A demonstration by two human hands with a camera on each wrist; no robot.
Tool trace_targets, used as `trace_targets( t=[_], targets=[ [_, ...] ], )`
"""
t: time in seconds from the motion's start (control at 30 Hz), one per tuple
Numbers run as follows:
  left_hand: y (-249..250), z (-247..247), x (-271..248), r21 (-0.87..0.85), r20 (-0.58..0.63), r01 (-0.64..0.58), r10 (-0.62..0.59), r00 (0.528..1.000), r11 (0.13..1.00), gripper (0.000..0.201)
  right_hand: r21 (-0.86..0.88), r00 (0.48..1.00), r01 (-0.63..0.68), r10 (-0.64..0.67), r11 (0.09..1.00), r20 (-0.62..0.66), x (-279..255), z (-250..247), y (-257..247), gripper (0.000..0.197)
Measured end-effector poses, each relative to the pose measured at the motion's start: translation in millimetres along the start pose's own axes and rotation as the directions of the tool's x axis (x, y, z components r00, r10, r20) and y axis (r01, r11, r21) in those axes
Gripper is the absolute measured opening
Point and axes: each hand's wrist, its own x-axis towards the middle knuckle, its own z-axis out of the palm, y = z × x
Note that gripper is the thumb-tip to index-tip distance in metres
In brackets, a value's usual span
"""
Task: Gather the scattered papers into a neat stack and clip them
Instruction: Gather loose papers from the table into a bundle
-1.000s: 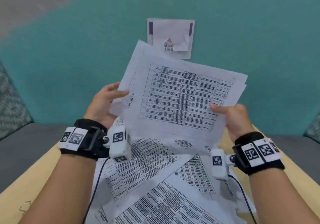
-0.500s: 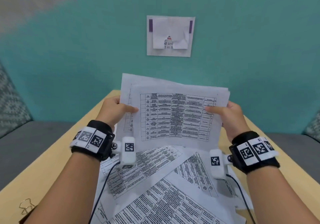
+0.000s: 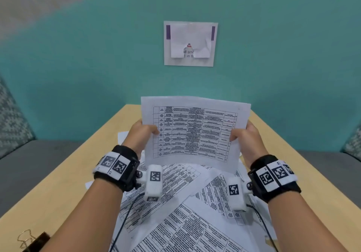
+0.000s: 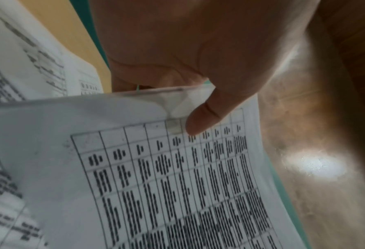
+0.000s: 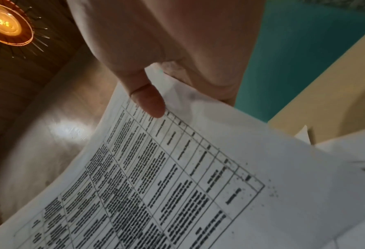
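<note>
Papers (image 3: 195, 132) were held upright above the table (image 3: 64, 189), pinched at their side edges by the left hand (image 3: 141, 134) and right hand (image 3: 249, 137), where a loosened pinch could have spilled them back onto the scattered sheets (image 3: 185, 218) below, far from the binder clip (image 3: 29, 239).

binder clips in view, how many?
1: a binder clip lies on the table at the near left corner, beside the left forearm. More may be hidden under the loose papers.
</note>
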Motion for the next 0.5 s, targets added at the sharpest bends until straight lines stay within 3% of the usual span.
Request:
trace_targets(
  t=[0.17, 0.3, 0.4, 0.47, 0.5],
  targets=[
    [-3.9, 7.3, -2.1, -0.052, -0.019, -0.009, 0.008, 1.000, 0.999, 0.045, 0.008, 1.000, 0.001, -0.001, 1.000, 0.009, -1.2, 5.3, 3.6, 0.041],
    [0.7, 5.0, 2.6, -0.084, -0.182, -0.107, 0.090, 0.979, 0.991, 0.035, 0.051, 0.996, 0.059, -0.056, 0.997, -0.065, -1.5, 3.2, -4.3, 0.034],
    [7.4, 3.5, 3.6, -0.135, -0.302, -0.145, 0.099, 0.948, 0.980, 0.058, 0.159, 0.988, 0.084, -0.061, 0.984, -0.144, -2.8, 4.1, -16.4, 0.033],
    [15.7, 6.1, -3.6, -0.240, -0.236, -0.041, -0.018, 0.971, 0.970, 0.072, 0.293, 0.985, 0.052, -0.001, 0.955, -0.171, -6.6, 7.5, -25.1, 0.039],
    [19.9, 8.3, -8.4, -0.291, -0.151, 0.025, -0.071, 0.986, 0.956, 0.064, 0.355, 0.982, 0.019, 0.050, 0.935, -0.184, -8.3, 10.1, -27.8, 0.047]
  ],
)
